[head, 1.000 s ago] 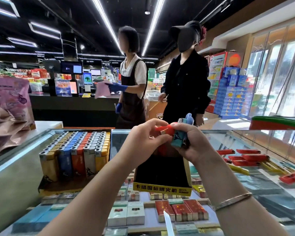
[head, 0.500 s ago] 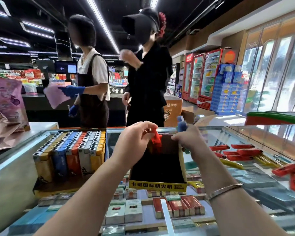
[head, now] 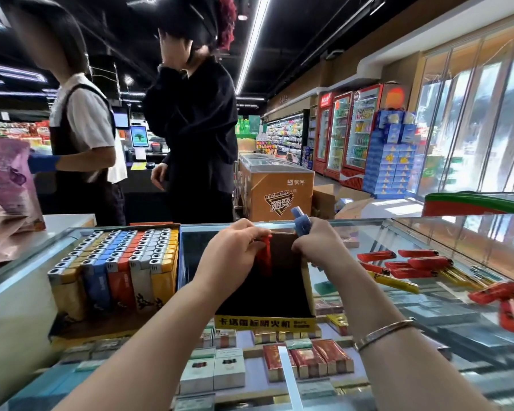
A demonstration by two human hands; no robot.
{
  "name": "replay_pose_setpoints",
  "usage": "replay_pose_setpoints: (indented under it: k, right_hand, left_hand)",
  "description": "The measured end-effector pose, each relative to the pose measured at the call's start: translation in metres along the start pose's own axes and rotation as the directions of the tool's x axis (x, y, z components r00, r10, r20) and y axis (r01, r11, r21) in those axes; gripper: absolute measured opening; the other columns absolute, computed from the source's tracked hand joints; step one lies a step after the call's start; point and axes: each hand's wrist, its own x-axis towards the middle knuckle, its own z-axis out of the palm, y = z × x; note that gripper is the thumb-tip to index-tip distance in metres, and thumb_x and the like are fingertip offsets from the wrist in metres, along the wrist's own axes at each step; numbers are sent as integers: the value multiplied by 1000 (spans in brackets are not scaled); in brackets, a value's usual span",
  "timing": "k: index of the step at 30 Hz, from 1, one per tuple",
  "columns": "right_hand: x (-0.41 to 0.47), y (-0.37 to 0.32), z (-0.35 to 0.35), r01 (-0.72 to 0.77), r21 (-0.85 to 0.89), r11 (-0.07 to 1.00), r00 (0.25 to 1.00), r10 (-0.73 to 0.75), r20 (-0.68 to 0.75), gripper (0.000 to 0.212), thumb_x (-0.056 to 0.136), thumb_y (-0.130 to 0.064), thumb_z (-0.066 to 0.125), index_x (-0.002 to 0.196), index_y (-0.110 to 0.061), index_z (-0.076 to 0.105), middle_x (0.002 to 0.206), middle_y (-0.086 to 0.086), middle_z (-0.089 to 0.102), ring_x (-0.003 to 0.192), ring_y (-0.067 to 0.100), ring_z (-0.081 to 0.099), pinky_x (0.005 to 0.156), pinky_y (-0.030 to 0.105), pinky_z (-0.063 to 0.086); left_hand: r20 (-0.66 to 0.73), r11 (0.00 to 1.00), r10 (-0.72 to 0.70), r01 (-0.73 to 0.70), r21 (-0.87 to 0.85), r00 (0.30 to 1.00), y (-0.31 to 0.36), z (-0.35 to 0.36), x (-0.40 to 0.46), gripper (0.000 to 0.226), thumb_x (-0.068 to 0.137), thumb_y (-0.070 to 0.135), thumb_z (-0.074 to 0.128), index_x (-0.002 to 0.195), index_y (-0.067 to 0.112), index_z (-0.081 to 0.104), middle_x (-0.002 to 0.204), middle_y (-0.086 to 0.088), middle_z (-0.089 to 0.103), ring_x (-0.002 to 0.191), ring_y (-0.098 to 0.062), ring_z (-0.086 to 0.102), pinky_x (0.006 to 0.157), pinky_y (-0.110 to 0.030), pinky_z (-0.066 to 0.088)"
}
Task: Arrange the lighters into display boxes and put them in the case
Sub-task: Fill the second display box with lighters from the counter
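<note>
Loading the empty black-lined cardboard display box with yellow front strip (head: 264,321), which sits on the glass counter-top of the case (head: 445,232). Left hand (head: 232,256) pinches a red plastic lighter (head: 264,258) by its top, body hanging upright just inside the box's far-left corner. Right hand (head: 318,247) is curled round a blue plastic lighter (head: 300,225), whose top sticks up above the fingers, at the box's far-right edge. Just left of this box stands a full display box of yellow, blue, red and white lighters (head: 113,271). Loose red and yellow lighters (head: 410,266) lie scattered on the glass to the right, well apart from the box.

Judged step: seating the first lighter of the first row; box otherwise appears empty, so task is early. Next move calls for setting the red lighter upright against the back wall, then the blue one beside it.

Hard to make out: box interior is dark, slots or dividers not visible. Right fingertips hidden behind the hand. Whether the red lighter touches the box floor cannot be told.
</note>
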Motion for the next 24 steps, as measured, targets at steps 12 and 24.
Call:
replay_pose_setpoints:
  k: [12,24]
  right_hand:
    - [1,1,1,19,-5,1000,1000,-19,0,33,77,-1,59,77,-30,45,80,-13,49,73,10,52,67,27,46]
    - [-6,-2,-1,22,67,997,999,-24,26,27,75,1,54,81,-25,50,77,-7,52,69,10,52,56,23,39]
  left_hand:
    - [27,970,133,-135,204,991,-6,8,11,27,89,13,59,114,17,67,103,0,67,107,-29,57,96,-42,46]
    - [45,998,-28,31,-58,999,-12,3,11,20,85,15,66,102,23,72,90,15,64,85,-10,61,80,-27,48]
